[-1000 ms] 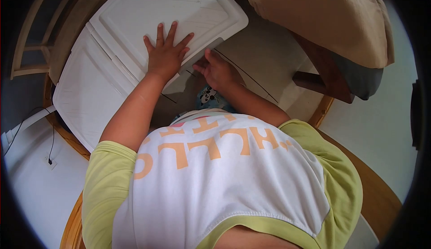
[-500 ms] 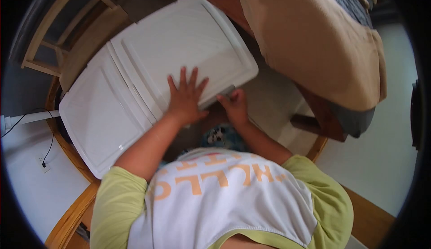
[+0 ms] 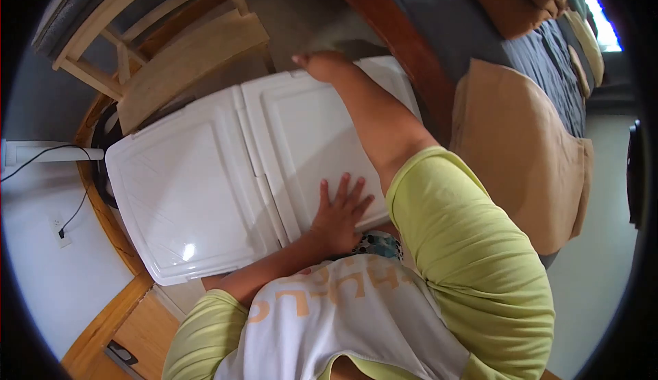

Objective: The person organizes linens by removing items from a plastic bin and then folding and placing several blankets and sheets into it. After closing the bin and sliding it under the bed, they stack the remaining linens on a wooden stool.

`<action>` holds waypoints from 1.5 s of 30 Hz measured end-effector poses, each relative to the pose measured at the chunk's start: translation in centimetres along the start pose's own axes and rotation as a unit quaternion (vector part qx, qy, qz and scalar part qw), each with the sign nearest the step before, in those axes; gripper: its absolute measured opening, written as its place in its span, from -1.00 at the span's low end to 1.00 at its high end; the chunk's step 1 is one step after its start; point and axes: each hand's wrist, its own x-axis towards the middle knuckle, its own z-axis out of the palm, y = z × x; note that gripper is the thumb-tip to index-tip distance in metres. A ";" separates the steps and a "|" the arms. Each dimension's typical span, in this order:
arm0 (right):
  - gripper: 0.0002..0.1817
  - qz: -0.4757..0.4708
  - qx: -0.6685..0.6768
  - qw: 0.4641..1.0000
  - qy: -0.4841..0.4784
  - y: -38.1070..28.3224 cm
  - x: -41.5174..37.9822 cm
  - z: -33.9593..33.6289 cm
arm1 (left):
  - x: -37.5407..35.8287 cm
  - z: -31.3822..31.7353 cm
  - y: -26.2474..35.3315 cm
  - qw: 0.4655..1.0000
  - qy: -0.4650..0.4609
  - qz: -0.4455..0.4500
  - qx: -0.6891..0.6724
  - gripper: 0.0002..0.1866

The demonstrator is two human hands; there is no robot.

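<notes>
In front of me lies a large white plastic storage box with a two-panel lid (image 3: 199,188), a hinge seam running between the panels. Resting on the right panel near its front edge is my left hand (image 3: 339,217), palm down and fingers spread. My right arm stretches across the same panel. At the far edge of the lid is my right hand (image 3: 325,65), one digit pointing left. Its other fingers are hidden, so I cannot see whether they grip the edge.
A wooden chair (image 3: 192,64) stands behind the box at the left. On the right is a bed with dark bedding (image 3: 411,20), a reddish wooden frame and a tan cloth (image 3: 521,147) hanging over its side. A black cable (image 3: 81,208) runs down the left wall.
My right hand has left the grey latch at the near edge and reached across to the far edge. My left hand stays spread on the lid. The view has shifted.
</notes>
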 end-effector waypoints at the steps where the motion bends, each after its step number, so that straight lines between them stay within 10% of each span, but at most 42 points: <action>1: -0.33 0.073 0.029 0.981 -0.178 -0.2 -0.1 -1.3 | -0.6 -0.6 -0.2 0.996 0.065 0.020 -0.052 -0.22; 2: -0.29 0.145 0.055 0.924 -0.349 -0.1 -0.2 -2.1 | -0.2 -1.8 -1.4 0.996 0.063 0.020 -0.052 -0.22; 4: -0.28 0.157 0.050 0.910 -0.380 -0.3 -0.4 -2.8 | 1.6 -4.3 -5.2 0.977 0.018 0.047 -0.208 -0.40; 6: -0.27 0.164 0.040 0.898 -0.407 0.2 -0.8 -2.8 | 3.9 -11.2 -9.8 0.957 0.285 -0.024 -0.039 -0.62; 8: -0.26 0.108 0.068 0.917 -0.377 0.8 -0.9 -1.8 | 6.7 -14.7 -16.5 0.934 0.318 -0.135 0.088 -0.50; 13: -0.29 0.135 0.108 0.906 -0.386 0.7 -0.4 -2.7 | 8.2 -13.9 -23.3 0.961 0.089 -0.254 -0.055 -0.34; 18: -0.34 0.121 0.062 0.872 -0.469 2.7 1.6 -2.0 | 8.7 -13.0 -23.8 0.966 0.096 -0.239 0.026 -0.32; 27: -0.60 -0.023 0.124 0.970 -0.208 2.7 -1.7 -5.8 | 6.3 -15.5 -22.6 0.967 0.199 -0.157 0.026 -0.30; 33: -0.57 -0.067 0.159 0.935 -0.309 2.1 -2.4 -8.1 | 6.0 -17.3 -22.3 0.974 0.118 -0.189 -0.036 -0.43; 35: -0.51 0.048 0.156 0.898 -0.409 1.4 -1.4 -9.0 | 6.2 -18.2 -21.7 0.974 0.059 -0.201 -0.080 -0.45; 45: -0.49 0.006 0.179 0.889 -0.422 2.8 -0.8 -5.4 | 8.1 -14.9 -25.5 0.986 0.005 -0.163 -0.043 -0.40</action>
